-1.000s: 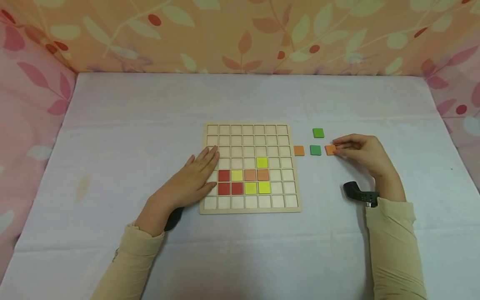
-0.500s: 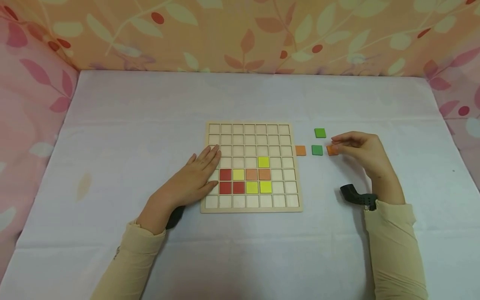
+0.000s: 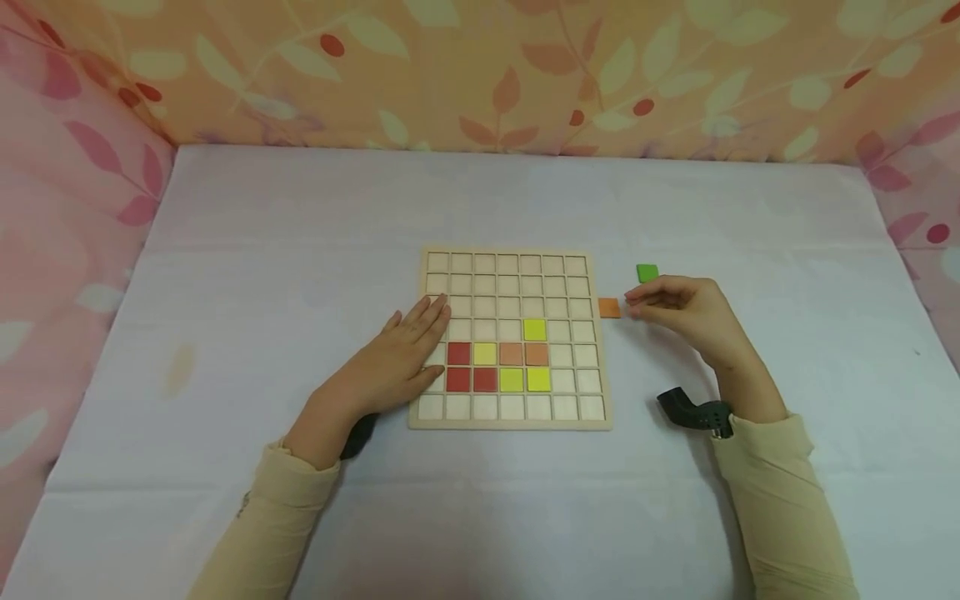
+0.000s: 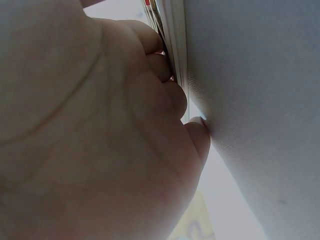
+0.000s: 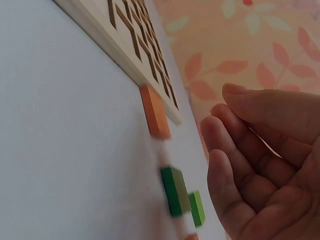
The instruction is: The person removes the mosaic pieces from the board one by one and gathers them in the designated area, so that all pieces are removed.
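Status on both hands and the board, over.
Left hand touching board at left edge. Right hand empty, near orange tile beside board. No obstruction visible.

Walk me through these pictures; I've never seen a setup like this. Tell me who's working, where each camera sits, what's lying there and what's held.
There is no machine: a person works bare-handed. One camera, on the head, looks down over everything; the two close-ups come from cameras on the wrists.

On a white cloth lies a wooden grid board containing red tiles, yellow tiles and orange tiles. To its right lie two green tiles, a loose orange tile against its edge, and another, partly cut off in the right wrist view.

The left hand rests its fingers on the board's left edge. The right hand hovers near the loose tiles; nothing shows between its fingertips.
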Motion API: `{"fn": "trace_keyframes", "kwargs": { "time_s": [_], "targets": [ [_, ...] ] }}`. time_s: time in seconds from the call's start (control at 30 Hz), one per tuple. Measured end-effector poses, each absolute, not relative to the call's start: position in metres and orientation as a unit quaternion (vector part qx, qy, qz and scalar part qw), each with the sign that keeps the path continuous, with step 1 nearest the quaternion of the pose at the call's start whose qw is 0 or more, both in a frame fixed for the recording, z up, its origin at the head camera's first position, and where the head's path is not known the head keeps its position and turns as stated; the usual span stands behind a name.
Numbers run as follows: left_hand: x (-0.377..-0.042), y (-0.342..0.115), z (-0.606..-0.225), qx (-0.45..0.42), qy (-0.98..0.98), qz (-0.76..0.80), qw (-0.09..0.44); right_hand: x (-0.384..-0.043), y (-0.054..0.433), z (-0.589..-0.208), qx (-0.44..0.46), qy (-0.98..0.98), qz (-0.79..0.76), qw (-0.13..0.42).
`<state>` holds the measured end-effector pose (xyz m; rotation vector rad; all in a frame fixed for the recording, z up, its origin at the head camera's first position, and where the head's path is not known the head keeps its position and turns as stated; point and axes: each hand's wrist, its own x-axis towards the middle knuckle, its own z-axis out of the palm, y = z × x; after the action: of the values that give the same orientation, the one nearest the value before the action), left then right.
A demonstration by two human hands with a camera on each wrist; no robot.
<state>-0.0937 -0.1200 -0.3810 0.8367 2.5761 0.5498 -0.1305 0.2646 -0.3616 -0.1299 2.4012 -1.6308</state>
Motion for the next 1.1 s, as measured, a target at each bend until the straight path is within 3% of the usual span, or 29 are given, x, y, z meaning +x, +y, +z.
{"fn": "trace_keyframes", "kwargs": {
  "time_s": [0.23,0.8,1.1],
  "targets": [
    [-0.093,-0.119,-0.379,0.288,0.918,0.186,0.197,-0.134,0.244,-0.366,-0.104,0.828,-0.534,0.136],
    [-0.092,-0.12,-0.382,0.293,0.919,0.184,0.19,-0.141,0.203,-0.37,-0.145,0.811,-0.527,0.209],
    [-0.093,-0.121,-0.382,0.294,0.92,0.18,0.186,-0.141,0.19,-0.374,-0.169,0.824,-0.503,0.199]
  ]
}}
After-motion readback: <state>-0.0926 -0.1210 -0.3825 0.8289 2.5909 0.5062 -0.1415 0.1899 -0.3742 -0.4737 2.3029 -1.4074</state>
